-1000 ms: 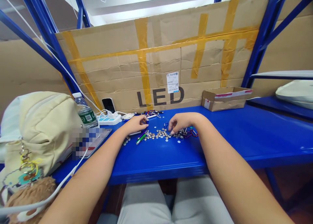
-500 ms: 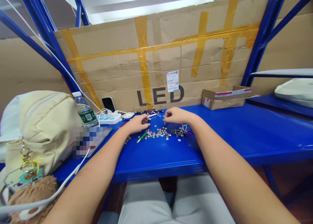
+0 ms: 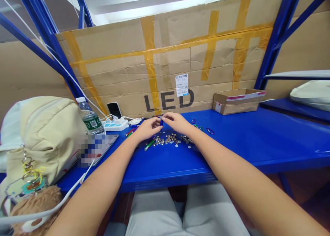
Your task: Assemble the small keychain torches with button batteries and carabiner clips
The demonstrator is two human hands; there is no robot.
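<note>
A taped cardboard panel (image 3: 116, 78) printed "LED" stands along the back of the blue table (image 3: 257, 139). On the table's left side sits a pale yellow bag (image 3: 48, 126). An open cardboard box (image 3: 235, 105) rests near the panel on the right. A flat device (image 3: 105, 146), partly blurred, lies beside the bag, with a bottle (image 3: 91, 121) behind it and a white power strip (image 3: 116, 125) near the bottle.

The left hand (image 3: 148, 128) and right hand (image 3: 176, 121) meet above the middle of the table. The left hand pinches a small blue tube (image 3: 161, 122) at its fingertips; the tube stands roughly upright, in the narrow space between the two hands. The right hand's fingers are bent in at the tube's upper end; whether they grip it, I cannot tell.

A green tube (image 3: 149, 145) lies slanted on the table below the left hand. Coloured carabiners (image 3: 210, 131) lie to the right of the right hand. Smallest are the round metal discs (image 3: 170, 138), scattered just below both hands.
</note>
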